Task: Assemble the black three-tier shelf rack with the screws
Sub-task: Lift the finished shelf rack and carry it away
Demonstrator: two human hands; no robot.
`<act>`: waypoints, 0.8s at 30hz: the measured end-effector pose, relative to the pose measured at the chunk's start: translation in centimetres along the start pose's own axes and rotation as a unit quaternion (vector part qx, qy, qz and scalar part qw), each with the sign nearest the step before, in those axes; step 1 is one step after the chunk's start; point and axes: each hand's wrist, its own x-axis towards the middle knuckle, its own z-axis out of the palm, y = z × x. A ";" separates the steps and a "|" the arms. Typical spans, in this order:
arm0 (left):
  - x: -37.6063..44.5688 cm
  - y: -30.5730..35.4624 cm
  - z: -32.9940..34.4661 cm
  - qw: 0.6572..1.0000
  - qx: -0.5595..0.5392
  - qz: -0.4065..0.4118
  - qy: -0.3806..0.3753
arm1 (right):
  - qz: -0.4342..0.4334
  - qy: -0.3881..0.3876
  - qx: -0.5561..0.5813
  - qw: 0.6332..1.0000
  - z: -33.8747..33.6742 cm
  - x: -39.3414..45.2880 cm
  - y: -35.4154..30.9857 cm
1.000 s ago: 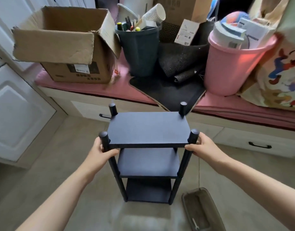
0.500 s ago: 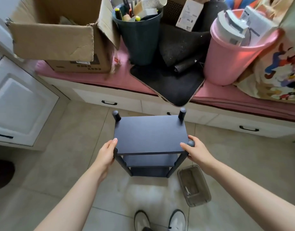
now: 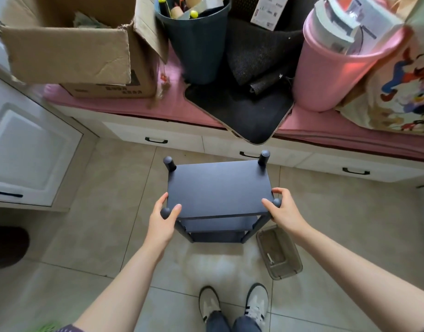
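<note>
Two hands grasp the black three-tier shelf rack (image 3: pixel 219 188) at its near corner posts: the left hand (image 3: pixel 163 221) curls around the near-left post, the right hand (image 3: pixel 284 212) around the near-right one. The rack stands upright on the tiled floor (image 3: pixel 91 236), with open floor to its left, a clear plastic tray (image 3: pixel 279 252) just beside its right legs, white shoes (image 3: pixel 232 303) behind, and a drawer bench (image 3: pixel 177 140) beyond.
</note>
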 end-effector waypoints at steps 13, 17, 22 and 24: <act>-11.2 5.7 -4.8 0.997 -0.042 0.054 0.042 | -0.058 0.116 0.064 0.990 -3.2 -12.5 -2.6; -15.9 8.0 -6.1 0.994 -0.014 0.081 0.074 | -0.074 0.150 0.082 0.983 -4.3 -18.8 -2.9; -21.7 11.3 -7.1 0.986 0.045 0.137 0.089 | -0.091 0.211 0.118 0.966 -6.2 -26.5 -2.9; -23.8 12.4 -6.8 0.982 0.052 0.159 0.083 | -0.090 0.240 0.141 0.956 -7.2 -29.0 -2.5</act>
